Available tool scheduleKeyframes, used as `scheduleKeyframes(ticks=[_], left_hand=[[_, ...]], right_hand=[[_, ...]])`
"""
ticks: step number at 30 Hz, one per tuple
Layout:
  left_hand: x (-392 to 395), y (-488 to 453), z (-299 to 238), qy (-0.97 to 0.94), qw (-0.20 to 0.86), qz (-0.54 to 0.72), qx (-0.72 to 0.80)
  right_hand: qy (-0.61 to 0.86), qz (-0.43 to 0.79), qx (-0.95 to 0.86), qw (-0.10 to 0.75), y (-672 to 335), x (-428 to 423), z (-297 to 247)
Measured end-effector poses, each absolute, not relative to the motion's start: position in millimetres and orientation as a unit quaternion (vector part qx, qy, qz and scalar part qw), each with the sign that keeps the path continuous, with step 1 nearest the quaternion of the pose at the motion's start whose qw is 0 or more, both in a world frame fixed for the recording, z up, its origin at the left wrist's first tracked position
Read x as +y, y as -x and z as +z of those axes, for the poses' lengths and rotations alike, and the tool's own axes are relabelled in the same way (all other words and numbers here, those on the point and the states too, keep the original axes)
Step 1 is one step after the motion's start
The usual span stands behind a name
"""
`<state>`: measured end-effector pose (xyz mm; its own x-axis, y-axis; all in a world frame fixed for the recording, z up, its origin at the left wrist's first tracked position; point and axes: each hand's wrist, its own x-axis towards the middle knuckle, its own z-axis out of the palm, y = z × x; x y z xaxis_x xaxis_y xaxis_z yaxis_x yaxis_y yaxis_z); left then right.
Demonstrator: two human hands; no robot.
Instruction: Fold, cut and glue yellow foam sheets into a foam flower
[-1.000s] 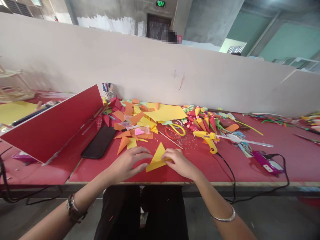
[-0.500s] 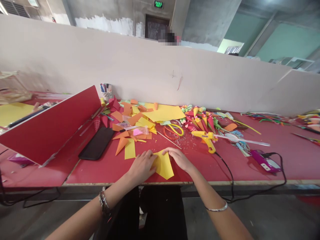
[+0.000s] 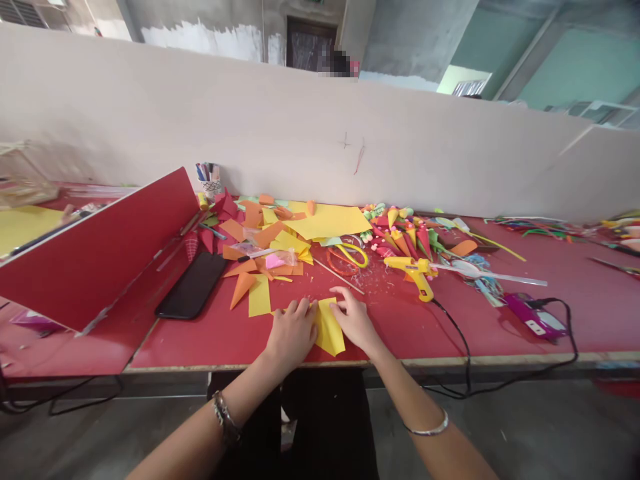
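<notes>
A yellow paper piece (image 3: 329,328) lies flat on the red table (image 3: 450,333) near its front edge. My left hand (image 3: 293,330) rests palm down on the paper's left part, fingers stretched forward. My right hand (image 3: 353,319) presses the paper's upper right part with flat fingers. Both hands touch the sheet and nearly meet over it. A yellow strip (image 3: 260,296) and an orange triangle (image 3: 242,287) lie just left of my left hand.
A black phone (image 3: 191,285) and a tilted red board (image 3: 100,250) are at left. Behind lie paper scraps (image 3: 265,237), a yellow sheet (image 3: 330,221), scissors (image 3: 350,255), a yellow glue gun (image 3: 414,273) with black cord, paper cones (image 3: 407,240), a purple device (image 3: 535,320), a pen cup (image 3: 209,179).
The yellow paper stood folded up as a triangle between my fingers, then was laid flat. My hands moved closer together and now press it down on the table.
</notes>
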<state>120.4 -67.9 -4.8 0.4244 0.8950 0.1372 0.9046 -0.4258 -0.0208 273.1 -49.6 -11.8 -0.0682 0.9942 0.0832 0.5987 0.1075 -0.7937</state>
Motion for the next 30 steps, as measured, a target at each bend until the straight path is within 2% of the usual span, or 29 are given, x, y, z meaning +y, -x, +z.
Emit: scheduleKeyframes(ticks=[14,25,30], left_hand=[[-68.9,-127.6,3.8,0.856,0.057,-0.017,-0.513],[-71.4,-128.2,2.3,0.853,0.057,-0.010,-0.519],[-72.2,-128.3,2.2,0.853,0.062,-0.009,-0.518]], right_hand=[[0.642,0.122,-0.710,0.261,-265.3,-60.8,-20.1],[0.631,0.242,-0.678,0.290,-268.5,-76.9,-5.7],[0.635,0.208,-0.690,0.279,-269.3,-80.5,-10.1]])
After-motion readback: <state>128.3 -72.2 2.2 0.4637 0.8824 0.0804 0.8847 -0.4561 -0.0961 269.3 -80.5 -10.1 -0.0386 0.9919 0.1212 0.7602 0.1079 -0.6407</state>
